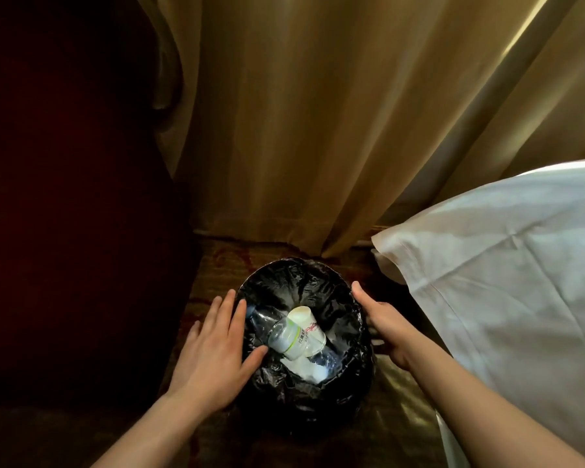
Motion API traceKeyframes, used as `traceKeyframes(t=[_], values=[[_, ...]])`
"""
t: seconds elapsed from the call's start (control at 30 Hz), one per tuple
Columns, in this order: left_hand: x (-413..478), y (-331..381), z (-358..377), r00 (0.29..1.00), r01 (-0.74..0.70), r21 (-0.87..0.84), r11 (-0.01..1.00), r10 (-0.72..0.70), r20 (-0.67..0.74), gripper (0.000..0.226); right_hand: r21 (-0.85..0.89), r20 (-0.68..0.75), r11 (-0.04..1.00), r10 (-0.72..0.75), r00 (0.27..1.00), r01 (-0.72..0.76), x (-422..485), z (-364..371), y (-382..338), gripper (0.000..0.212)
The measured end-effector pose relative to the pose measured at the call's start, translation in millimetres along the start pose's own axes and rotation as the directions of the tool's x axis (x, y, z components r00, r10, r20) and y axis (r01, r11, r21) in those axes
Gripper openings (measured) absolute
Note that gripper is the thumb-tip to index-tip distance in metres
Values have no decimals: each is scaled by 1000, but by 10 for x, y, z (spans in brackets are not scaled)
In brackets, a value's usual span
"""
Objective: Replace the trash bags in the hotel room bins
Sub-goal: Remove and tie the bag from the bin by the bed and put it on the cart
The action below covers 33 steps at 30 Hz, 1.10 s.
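Two things beside bin (304,417): armchair (75,197), pillow (507,271).

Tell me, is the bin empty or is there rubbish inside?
Not empty. Inside its black bag lie plastic bottles and a paper cup.

Your round bin (304,422) stands upright on the floor, near and centre. Its black trash bag (293,282), glossy and crinkled, lines it and folds out over the rim all round. In it lie clear plastic bottles (286,337) and a tipped paper cup (306,319).
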<state>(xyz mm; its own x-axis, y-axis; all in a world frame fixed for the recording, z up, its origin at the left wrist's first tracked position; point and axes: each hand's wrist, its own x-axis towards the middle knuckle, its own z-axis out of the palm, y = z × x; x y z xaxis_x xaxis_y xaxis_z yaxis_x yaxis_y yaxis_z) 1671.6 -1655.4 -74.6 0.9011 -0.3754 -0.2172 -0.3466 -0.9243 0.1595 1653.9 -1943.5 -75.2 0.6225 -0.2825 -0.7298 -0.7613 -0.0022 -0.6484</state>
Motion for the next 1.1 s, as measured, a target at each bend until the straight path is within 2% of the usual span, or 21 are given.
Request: traceKeyframes(t=[0.13,0.17,0.23,0.3,0.37,0.43,0.5,0.6,0.63,0.7,0.73,0.77,0.8,0.87,0.93,1.0,1.1], values=[[-23,-14,-1,1000,-16,-67,998,15,-13,87,224,-135,962,-131,982,159,-5,-81,-83,38],[-23,-22,-2,1000,-25,-104,994,23,-19,87,199,-151,961,-163,975,192,-20,-104,-110,29],[-9,-39,-17,999,-37,-186,982,33,-28,89,4,-215,957,-282,935,289,-15,-140,-169,19],[23,-33,-57,997,-47,-310,950,28,-66,92,-235,-233,873,-478,847,428,-76,-127,-279,17],[67,-15,-84,993,-28,-469,883,-28,-112,84,-309,-178,776,-615,768,550,-155,-102,-345,17],[129,-12,-70,986,19,-595,804,-114,-123,76,-260,-98,729,-672,734,633,-244,-86,-371,19],[194,-10,-72,975,68,-669,740,-190,-112,74,-155,-17,741,-663,748,653,-318,-105,-366,19],[308,-39,-41,961,202,-745,636,-274,26,70,51,85,741,-671,737,669,-405,-171,-389,23],[341,-57,-32,953,254,-779,573,-288,99,71,123,104,735,-678,728,667,-427,-188,-403,24],[387,-114,30,931,321,-873,367,-292,220,72,181,92,727,-683,724,663,-453,-205,-423,28],[389,-135,57,930,322,-905,277,-271,248,68,129,56,724,-687,724,677,-436,-216,-421,28],[373,-143,59,930,320,-915,248,-265,253,61,33,12,711,-703,711,702,-393,-235,-410,24],[355,-140,23,930,318,-912,258,-272,247,52,-80,-17,686,-726,687,723,-364,-254,-408,19],[331,-145,-73,924,309,-912,270,-312,220,34,-280,-21,615,-772,636,737,-314,-300,-386,26],[334,-171,-156,911,301,-933,197,-350,219,18,-427,-9,540,-805,593,726,-314,-353,-364,34],[309,-178,-286,905,265,-950,164,-384,186,19,-550,-63,482,-839,541,683,-331,-399,-347,40],[245,-166,-502,920,174,-972,156,-379,104,26,-618,-199,458,-877,437,638,-382,-445,-361,47]])
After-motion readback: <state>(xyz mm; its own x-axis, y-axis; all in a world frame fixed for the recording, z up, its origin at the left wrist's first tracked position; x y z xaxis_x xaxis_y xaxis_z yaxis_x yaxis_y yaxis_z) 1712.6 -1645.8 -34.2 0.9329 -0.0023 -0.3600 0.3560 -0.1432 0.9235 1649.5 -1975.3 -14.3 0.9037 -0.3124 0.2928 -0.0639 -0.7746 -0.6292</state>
